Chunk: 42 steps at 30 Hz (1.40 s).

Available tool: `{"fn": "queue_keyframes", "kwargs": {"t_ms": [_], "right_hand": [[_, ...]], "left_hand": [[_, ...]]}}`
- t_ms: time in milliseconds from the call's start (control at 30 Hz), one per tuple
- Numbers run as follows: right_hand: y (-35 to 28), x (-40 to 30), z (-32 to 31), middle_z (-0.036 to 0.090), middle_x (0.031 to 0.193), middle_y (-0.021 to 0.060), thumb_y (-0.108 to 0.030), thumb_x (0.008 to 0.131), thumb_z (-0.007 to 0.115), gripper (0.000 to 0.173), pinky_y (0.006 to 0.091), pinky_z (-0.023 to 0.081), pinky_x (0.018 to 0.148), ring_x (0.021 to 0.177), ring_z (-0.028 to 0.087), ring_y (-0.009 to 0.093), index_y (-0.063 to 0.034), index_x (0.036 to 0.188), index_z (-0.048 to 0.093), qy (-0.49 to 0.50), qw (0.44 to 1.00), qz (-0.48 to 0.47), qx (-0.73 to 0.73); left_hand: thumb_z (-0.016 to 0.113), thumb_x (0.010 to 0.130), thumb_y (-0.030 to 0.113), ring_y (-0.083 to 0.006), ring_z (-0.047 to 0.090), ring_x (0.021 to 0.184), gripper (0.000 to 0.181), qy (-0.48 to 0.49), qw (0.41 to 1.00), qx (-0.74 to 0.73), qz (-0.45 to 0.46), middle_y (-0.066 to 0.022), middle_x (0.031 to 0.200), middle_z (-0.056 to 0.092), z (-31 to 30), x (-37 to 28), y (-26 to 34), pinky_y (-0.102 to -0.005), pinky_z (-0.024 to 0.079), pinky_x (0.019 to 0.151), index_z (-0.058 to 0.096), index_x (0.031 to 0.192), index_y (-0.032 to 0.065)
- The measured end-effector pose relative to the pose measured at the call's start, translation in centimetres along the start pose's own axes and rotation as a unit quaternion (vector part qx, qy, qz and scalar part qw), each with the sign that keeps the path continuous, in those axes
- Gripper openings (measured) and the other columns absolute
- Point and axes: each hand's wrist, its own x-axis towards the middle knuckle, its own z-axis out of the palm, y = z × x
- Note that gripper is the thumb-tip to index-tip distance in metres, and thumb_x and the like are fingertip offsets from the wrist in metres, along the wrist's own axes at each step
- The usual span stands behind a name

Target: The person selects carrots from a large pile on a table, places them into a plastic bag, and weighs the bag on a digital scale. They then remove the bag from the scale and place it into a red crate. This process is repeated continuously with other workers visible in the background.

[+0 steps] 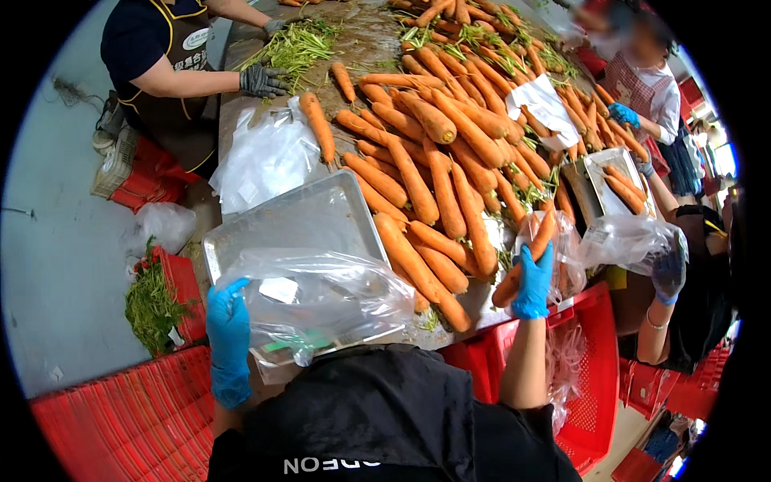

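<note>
My left hand [227, 331], in a blue glove, pinches the rim of a clear plastic bag [337, 271]. The bag lies across the front of a metal tray [301, 220] and over what looks like a scale, mostly hidden beneath it. A white label shows through the plastic. In my blue-gloved right hand [535, 282] is a carrot [545, 226], held aslant with its ends showing above and below the fingers. Between my hands, loose carrots [421, 259] lie heaped up to the tray's right edge. A filled clear bag [566, 265] sits just right of that hand.
Flat plastic bags [265, 159] lie left of the tray. Opposite, a person's gloved hand [262, 81] rests by cut green stems [301, 51]. At right, a co-worker's hand [668, 271] holds another bag. Red crates [593, 361] stand below the table; greens fill a red bin [181, 289].
</note>
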Motion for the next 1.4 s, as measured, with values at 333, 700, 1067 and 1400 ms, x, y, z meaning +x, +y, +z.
{"fn": "queue_keyframes", "kwargs": {"t_ms": [333, 700, 1067, 1400], "right_hand": [[-6.8, 0.0, 14.4, 0.06, 0.112, 0.0184, -0.008, 0.081, 0.06, 0.038, 0.0397, 0.045, 0.092, 0.105, 0.057, 0.033, -0.0056, 0.119, 0.059, -0.152, 0.927, -0.271, -0.209], [-3.7, 3.8, 34.7, 0.061, 0.111, 0.012, -0.023, 0.088, 0.055, 0.047, 0.0448, 0.045, 0.083, 0.108, 0.056, 0.031, -0.0163, 0.133, 0.044, -0.376, 0.645, -0.282, -0.603], [-4.6, 4.3, 35.1, 0.055, 0.118, 0.023, -0.023, 0.086, 0.058, 0.063, 0.0489, 0.048, 0.08, 0.094, 0.058, 0.042, -0.0154, 0.142, 0.031, -0.344, 0.761, -0.271, -0.479], [-9.9, 4.3, 20.8, 0.057, 0.101, 0.005, 0.009, 0.059, 0.062, 0.093, 0.0357, 0.05, 0.085, 0.099, 0.056, 0.022, -0.0174, 0.143, 0.031, -0.286, 0.907, -0.104, 0.291]], "left_hand": [[0.044, 0.081, -0.009, -0.0259, 0.057, 0.102, 0.037, -0.009, 0.999, 0.009, 0.031, -0.0161, 0.11, 0.055, -0.6, -1.3, 1.2, -0.0311, 0.045, 0.088, 0.062, 0.111, 0.0022], [0.053, 0.088, -0.002, -0.0235, 0.059, 0.093, 0.028, -0.011, 0.997, -0.034, -0.07, -0.0124, 0.106, 0.058, 0.1, -2.8, 3.0, -0.0311, 0.047, 0.081, 0.062, 0.112, 0.0083], [0.051, 0.089, 0.0, -0.0256, 0.059, 0.089, 0.028, 0.013, 0.996, -0.036, -0.077, -0.0171, 0.104, 0.055, 0.5, -2.0, 1.9, -0.0323, 0.047, 0.076, 0.063, 0.112, 0.0089], [0.045, 0.085, -0.01, -0.0247, 0.05, 0.114, 0.035, 0.052, 0.991, -0.101, -0.075, -0.0112, 0.12, 0.049, -2.3, -3.8, 0.5, -0.0321, 0.04, 0.097, 0.063, 0.109, 0.0085]]}}
